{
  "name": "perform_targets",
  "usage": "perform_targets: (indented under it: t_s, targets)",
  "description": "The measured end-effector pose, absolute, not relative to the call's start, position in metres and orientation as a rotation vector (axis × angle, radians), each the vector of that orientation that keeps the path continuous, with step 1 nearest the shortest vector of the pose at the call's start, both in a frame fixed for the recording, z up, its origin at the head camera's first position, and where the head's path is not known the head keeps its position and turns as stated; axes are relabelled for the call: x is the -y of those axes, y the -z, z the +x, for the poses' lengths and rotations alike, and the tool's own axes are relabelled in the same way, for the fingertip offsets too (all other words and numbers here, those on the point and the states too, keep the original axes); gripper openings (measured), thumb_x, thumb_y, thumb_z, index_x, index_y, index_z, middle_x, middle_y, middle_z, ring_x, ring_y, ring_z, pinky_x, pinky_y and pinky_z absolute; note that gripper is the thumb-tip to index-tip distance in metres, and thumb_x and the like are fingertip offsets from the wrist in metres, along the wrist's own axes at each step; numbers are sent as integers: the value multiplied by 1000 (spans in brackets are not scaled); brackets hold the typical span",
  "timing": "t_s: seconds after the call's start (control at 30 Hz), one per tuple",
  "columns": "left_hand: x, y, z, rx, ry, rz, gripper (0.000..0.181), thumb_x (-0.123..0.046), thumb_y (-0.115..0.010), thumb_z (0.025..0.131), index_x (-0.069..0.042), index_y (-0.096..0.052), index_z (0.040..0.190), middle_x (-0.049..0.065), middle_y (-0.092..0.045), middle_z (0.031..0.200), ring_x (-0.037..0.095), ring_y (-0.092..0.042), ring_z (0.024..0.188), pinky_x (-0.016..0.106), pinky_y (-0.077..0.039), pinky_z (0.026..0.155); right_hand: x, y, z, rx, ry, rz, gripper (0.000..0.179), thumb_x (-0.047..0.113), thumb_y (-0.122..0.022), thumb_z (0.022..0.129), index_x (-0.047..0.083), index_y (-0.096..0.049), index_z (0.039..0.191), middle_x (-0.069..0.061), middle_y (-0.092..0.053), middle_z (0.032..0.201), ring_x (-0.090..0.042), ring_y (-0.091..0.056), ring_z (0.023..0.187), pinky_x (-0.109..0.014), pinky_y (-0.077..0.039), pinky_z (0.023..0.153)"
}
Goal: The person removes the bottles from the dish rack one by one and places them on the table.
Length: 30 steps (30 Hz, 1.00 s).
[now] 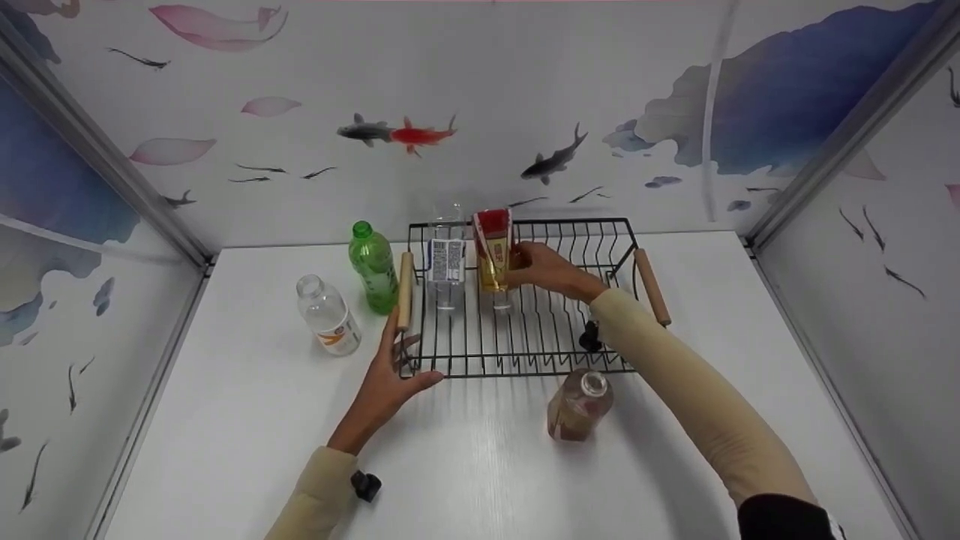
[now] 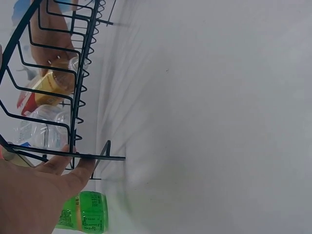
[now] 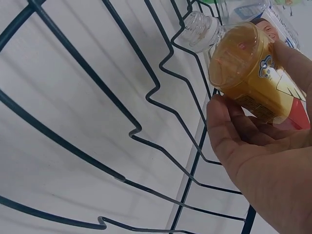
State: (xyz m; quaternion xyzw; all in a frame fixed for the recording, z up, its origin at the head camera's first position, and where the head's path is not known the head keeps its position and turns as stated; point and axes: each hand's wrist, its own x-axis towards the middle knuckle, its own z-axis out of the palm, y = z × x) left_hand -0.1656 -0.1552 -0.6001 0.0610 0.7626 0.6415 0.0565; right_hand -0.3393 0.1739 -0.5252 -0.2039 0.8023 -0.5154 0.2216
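Note:
My right hand grips a bottle with a yellow and red label over the wire dish rack. This bottle is upside down, its clear neck pointing down at the rack's wires. Beside it in the rack stands a clear bottle with a white printed label, tilted against the back. My left hand is spread at the rack's front left corner, thumb along the front. Its fingers touch the end wires below the wooden handle.
Left of the rack, a green bottle and a clear bottle with an orange mark stand on the white table. A brownish bottle stands in front of the rack, near my right forearm. Printed walls enclose the table.

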Motion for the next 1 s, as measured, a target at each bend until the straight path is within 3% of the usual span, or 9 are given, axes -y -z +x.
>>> perform_targets:
  t_s: [0.23, 1.0]
  targets:
    - [154, 598, -165, -2327, -1928, 191, 131, -38, -95, 89, -30, 0, 179, 16, -18, 181, 37, -41, 159, 67, -42, 122, -179, 519, -336, -2154, 1540, -542, 55, 20, -77, 105, 0, -56, 151, -19, -69, 138, -35, -67, 127, -54, -54, 114]
    - [155, 598, -166, -2331, -1922, 195, 128, -37, -94, 91, -34, 0, 179, 16, -16, 182, 37, -41, 160, 67, -42, 122, -221, 489, -302, -2277, 1472, -581, 65, 24, -83, 102, 2, -53, 156, -16, -68, 141, -34, -66, 130, -54, -53, 114]
